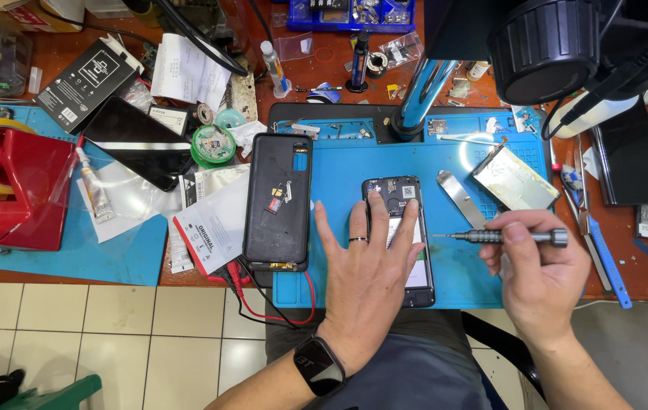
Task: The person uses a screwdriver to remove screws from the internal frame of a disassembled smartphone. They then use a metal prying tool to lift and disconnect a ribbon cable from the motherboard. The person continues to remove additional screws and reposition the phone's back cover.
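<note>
Our left hand (pixel 366 262) carries a dark band ring (pixel 358 240) on one of its middle fingers, near the knuckle. Just behind that hand, on the wrist, sits a black smartwatch (pixel 319 364) with a rounded rectangular face and a black strap. Both forearms are bare, with no sleeves showing. Our right hand (pixel 540 269) wears nothing: no ring, no band. Below the wrists our lap shows grey-blue fabric (pixel 423 376).
</note>
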